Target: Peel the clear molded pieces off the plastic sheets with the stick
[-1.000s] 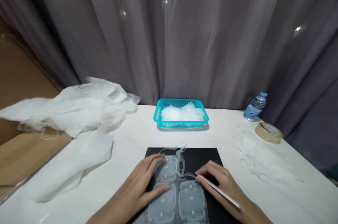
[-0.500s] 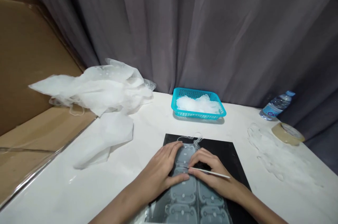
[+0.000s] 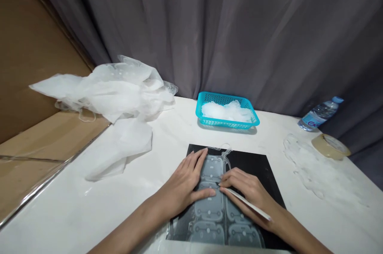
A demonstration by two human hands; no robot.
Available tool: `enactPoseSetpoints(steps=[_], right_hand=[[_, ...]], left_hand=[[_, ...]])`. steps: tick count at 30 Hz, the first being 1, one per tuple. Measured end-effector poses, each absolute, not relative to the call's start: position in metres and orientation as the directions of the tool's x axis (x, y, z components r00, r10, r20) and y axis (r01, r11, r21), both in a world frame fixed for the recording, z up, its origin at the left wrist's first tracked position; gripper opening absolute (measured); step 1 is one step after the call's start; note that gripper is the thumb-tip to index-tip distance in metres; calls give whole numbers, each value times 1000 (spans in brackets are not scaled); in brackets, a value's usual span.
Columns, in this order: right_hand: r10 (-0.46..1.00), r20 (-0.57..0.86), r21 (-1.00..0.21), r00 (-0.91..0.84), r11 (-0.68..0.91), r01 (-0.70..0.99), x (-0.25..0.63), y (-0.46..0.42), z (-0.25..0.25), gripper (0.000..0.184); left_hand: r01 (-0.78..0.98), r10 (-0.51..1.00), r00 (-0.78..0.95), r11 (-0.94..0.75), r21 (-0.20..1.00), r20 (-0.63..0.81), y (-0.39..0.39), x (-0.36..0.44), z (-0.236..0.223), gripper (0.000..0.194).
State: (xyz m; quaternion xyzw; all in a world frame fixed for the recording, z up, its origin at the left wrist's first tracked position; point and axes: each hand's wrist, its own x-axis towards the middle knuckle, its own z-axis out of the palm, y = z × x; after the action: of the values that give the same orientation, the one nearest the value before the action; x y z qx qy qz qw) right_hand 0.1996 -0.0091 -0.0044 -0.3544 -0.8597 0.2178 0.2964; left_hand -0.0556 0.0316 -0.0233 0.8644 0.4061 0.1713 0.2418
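Observation:
A translucent sheet of rounded rectangular panels lies over a black board on the table. My left hand presses flat along the sheet's left edge, fingers stretched forward and thumb out across a panel. Pinched in my right hand is a slim white pen-shaped tool with a dark pointed tip. That tip meets the sheet at the gap between the top panel and the one below. Thin clear strips curl loose at the sheet's top end.
Behind the board stands a turquoise basket holding white translucent pieces. Crumpled white film is heaped at left beside a cardboard box. On the right are clear scraps, a tape roll and a water bottle.
The tool has swung steeper in my right hand, its back end lower and to the right. My left hand stays flat on the sheet. The whole view has shifted slightly.

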Motion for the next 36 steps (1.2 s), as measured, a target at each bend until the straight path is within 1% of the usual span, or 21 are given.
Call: enactPoseSetpoints(steps=[2,4,6,8,11,12,13,14,15,16,18,19,21,23,24,26,29,31,33,36], right_hand=[[698,426,-490,-575,713,502,199,-7,-8,14],[645,474,-373,-600,764,527,196,-2,-13,19],[616,477,-288,-627,783,551,192,1,-18,23],[605,467,-236,-646,789,568,187,1,-21,24],[559,429,-171,-709,821,544,183,3,-21,29],[562,432,-192,-705,822,536,184,6,-18,28],[592,459,-244,-663,801,546,187,13,-13,25],[643,498,-316,-582,760,568,192,21,-8,24],[717,551,-429,-427,682,592,199,32,-1,27],[767,575,-492,-285,602,630,208,43,7,34],[797,597,-550,-90,488,678,229,64,21,47],[799,601,-576,-5,437,691,239,70,26,47],[791,593,-643,154,349,681,254,74,30,42],[815,524,-736,248,286,614,260,69,28,37],[842,476,-776,252,268,571,259,65,26,35],[902,388,-829,190,251,500,254,57,21,35],[953,300,-870,46,253,423,243,49,19,36],[970,241,-910,-34,238,339,237,44,22,34],[975,187,-942,-116,212,262,234,40,27,32],[960,125,-959,-251,182,218,232,34,33,32]], left_hand=[[627,785,612,-555,546,95,32,-57,-28,103],[633,787,609,-557,538,98,31,-58,-31,106],[632,789,604,-561,535,114,31,-58,-32,109],[626,789,599,-566,536,134,30,-58,-32,110],[630,783,604,-583,513,149,31,-59,-33,114],[638,780,607,-592,492,152,32,-59,-35,116],[648,776,611,-602,467,153,33,-59,-37,117],[658,773,616,-612,439,154,34,-60,-40,118],[667,770,618,-620,412,157,34,-60,-44,119],[675,769,619,-626,390,162,35,-61,-47,119],[684,768,617,-631,365,172,36,-63,-52,120],[687,768,615,-632,359,176,36,-64,-54,120],[692,769,616,-631,350,170,37,-65,-56,120],[697,768,622,-631,339,152,37,-65,-54,120],[700,769,623,-630,337,143,38,-65,-52,119],[704,777,618,-615,354,120,38,-64,-46,118],[708,805,591,-553,439,60,36,-62,-34,115],[696,828,560,-493,523,35,34,-59,-24,111],[647,855,517,-420,636,39,33,-55,-14,101],[484,889,454,-306,820,64,35,-45,1,89]])
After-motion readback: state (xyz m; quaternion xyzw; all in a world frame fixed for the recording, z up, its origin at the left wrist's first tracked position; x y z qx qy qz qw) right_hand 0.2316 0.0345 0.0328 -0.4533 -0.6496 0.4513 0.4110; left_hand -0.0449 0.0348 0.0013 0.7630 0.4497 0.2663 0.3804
